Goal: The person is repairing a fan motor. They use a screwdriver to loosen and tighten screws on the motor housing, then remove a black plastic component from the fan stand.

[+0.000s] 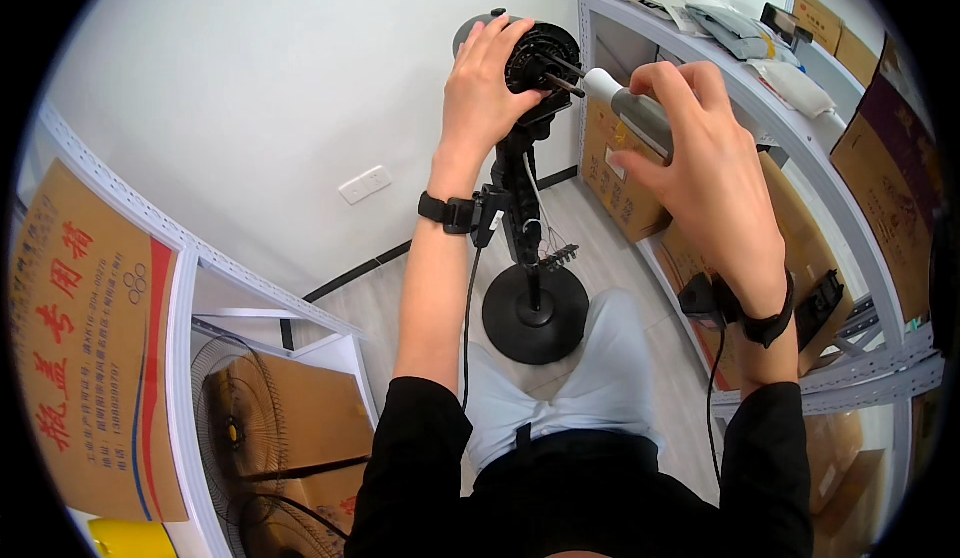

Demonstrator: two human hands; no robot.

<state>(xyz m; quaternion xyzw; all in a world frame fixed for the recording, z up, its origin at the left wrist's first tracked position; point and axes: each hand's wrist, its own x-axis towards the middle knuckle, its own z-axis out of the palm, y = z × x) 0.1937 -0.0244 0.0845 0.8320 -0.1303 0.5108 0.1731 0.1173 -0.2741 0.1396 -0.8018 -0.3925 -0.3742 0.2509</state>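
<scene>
A black pedestal fan with its blades and grille off stands before me on a round base (535,313). My left hand (485,83) wraps over the left side of the fan's motor head (545,48), thumb below and fingers on top. Two thin rods stick out near the motor's front; one looks like the motor shaft (567,85). In my right hand (705,158) is a screwdriver (640,118) with a white front and a grey handle, held between thumb and fingers. It points left at the motor front. Whether its tip touches a screw I cannot tell.
Metal shelving (800,138) with cardboard boxes (615,168) and plastic-wrapped packets (735,33) runs along the right. At the left, another rack (215,258) carries a large carton (100,348); wire fan grilles (235,428) lean below it. A wall socket (366,185) is behind.
</scene>
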